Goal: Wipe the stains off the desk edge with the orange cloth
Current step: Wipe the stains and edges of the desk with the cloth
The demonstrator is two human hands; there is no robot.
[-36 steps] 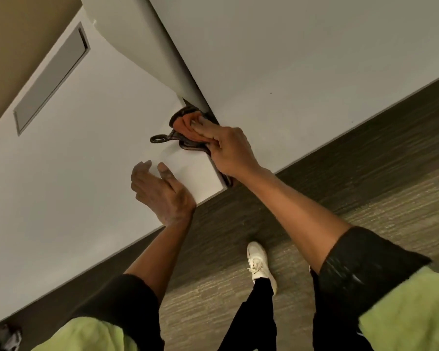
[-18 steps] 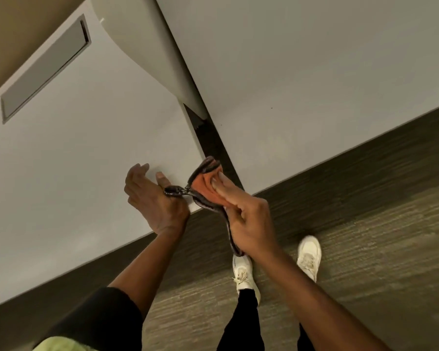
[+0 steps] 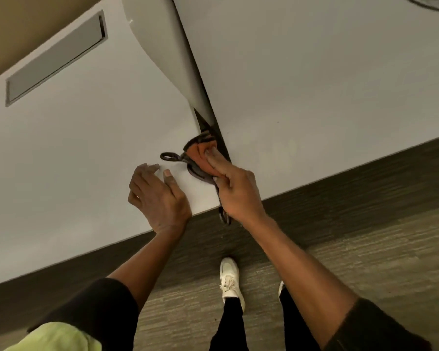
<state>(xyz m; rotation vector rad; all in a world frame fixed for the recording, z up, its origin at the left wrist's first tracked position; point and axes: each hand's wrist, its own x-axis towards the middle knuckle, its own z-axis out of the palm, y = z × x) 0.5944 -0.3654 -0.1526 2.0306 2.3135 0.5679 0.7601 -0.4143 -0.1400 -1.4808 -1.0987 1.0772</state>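
Note:
The orange cloth (image 3: 197,154) with dark trim and a hanging loop is pressed against the right side edge of the left white desk (image 3: 86,153), in the narrow gap beside the right white desk (image 3: 314,97). My right hand (image 3: 235,191) is shut on the cloth, fingers flat on top of it, and a dark strip of the cloth dangles below the desk's front corner. My left hand (image 3: 157,196) rests flat on the left desk top just left of the cloth, fingers apart, holding nothing.
A grey recessed cable flap (image 3: 56,57) sits at the back left of the left desk. A white curved divider panel (image 3: 167,54) rises between the desks. A dark cable (image 3: 431,2) lies at the top right. Below are grey carpet (image 3: 365,249) and my white shoe (image 3: 230,277).
My right hand has slid the cloth back up along the desk's side edge from the front corner. My left hand stays planted on the desk top.

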